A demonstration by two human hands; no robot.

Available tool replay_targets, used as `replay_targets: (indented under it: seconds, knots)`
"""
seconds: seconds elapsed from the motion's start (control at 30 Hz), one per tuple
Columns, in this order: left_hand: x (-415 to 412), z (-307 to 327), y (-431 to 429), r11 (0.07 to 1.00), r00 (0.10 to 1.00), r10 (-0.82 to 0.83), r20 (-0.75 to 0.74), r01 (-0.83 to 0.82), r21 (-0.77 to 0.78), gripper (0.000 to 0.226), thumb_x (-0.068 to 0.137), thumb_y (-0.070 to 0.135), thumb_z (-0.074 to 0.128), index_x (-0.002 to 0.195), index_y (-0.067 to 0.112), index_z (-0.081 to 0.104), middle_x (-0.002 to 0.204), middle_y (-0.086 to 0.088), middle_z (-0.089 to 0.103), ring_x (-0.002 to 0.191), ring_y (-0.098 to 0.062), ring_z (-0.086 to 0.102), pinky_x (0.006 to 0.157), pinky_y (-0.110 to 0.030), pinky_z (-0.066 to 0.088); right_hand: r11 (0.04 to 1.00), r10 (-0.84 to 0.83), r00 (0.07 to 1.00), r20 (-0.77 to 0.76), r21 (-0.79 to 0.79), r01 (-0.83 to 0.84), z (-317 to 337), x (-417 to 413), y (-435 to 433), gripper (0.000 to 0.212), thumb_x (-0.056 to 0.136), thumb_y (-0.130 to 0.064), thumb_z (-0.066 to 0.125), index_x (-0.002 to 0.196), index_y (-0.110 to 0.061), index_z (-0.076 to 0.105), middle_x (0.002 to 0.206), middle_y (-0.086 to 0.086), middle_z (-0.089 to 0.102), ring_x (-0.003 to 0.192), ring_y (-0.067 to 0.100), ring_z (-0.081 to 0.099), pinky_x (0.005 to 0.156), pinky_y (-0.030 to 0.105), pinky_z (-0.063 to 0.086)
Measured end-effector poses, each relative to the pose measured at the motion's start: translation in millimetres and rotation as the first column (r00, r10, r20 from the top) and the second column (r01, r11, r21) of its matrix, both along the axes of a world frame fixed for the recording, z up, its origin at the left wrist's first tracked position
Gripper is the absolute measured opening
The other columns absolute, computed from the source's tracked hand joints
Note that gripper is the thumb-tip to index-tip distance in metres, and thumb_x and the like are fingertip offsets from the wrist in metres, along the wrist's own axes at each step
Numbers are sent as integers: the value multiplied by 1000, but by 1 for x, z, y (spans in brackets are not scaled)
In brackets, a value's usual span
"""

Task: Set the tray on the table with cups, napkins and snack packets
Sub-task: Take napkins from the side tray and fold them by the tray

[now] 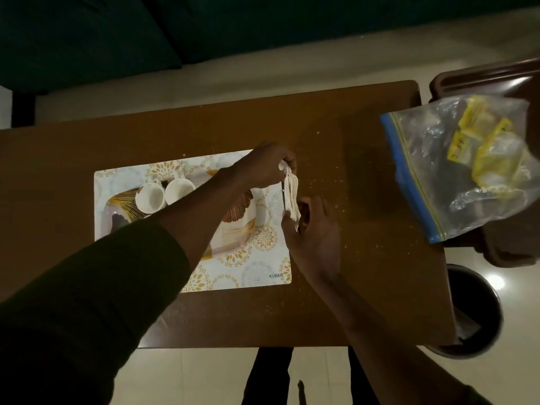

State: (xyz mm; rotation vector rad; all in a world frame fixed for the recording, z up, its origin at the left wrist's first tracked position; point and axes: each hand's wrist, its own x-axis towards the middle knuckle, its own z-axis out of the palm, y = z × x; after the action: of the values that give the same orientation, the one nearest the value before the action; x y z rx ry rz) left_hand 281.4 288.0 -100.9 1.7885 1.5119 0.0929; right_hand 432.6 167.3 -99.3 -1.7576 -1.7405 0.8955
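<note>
A stack of white paper napkins (291,197) was held on edge between both hands at the right border of the patterned white-and-gold placemat (257,270); its lower end was pinched by the right hand (314,235), its upper end by the closed fingers of the left hand (264,165); on the mat lay a leaf-printed oval tray (236,229) carrying two white ceramic cups (165,194); further right, a clear zip bag of yellow snack packets (467,162) rested beyond the brown wooden table (365,135).

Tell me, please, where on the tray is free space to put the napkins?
The tray is bare at its right end, beside the leaf print, just under the napkins that the left hand and right hand hold. Its left end is crowded by two cups. The left forearm hides the middle part.
</note>
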Motion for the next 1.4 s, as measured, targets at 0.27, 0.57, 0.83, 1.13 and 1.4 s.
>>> replay_targets:
  seconds: [0.27,0.57,0.83,1.13,1.4]
  knots:
    - [-2,-4,3,1000,997,-17,-81,15,-19,29,78,-1,59,91,22,71,95,4,52,97,-15,47,74,-29,35,998,35,999,-31,-52,-37,-3,2,11,30,86,-27,66,114,-16,59,103,-1,72,80,9,67,68,25,59]
    - [-4,-10,1,996,992,58,-108,-65,-57,50,74,-10,51,103,26,71,126,-5,62,117,-28,53,86,-36,50,998,47,998,-36,-49,-49,-1,4,15,29,84,-28,68,104,-14,53,86,-2,67,68,10,62,56,24,52]
    - [0,-14,-4,991,989,103,-104,-110,-71,63,76,-13,46,120,29,65,137,-8,56,107,-38,59,51,-15,33,997,62,997,-45,-46,-64,-5,5,14,16,83,-17,67,94,-16,56,79,-6,62,65,6,56,56,16,38]
    - [3,-7,-3,993,990,103,-92,-108,-49,65,74,-15,45,122,26,64,138,-5,56,117,-26,57,64,-16,39,997,48,996,-78,-51,-52,-6,7,17,19,83,-32,66,90,-18,56,75,-8,60,63,6,54,56,19,44]
    - [27,1,13,983,985,154,-78,-145,113,49,84,-5,49,117,29,64,136,-2,56,124,-25,53,90,-29,42,1000,-7,999,-49,17,8,16,53,48,26,90,-47,56,85,-22,48,70,-7,56,61,9,53,53,29,45]
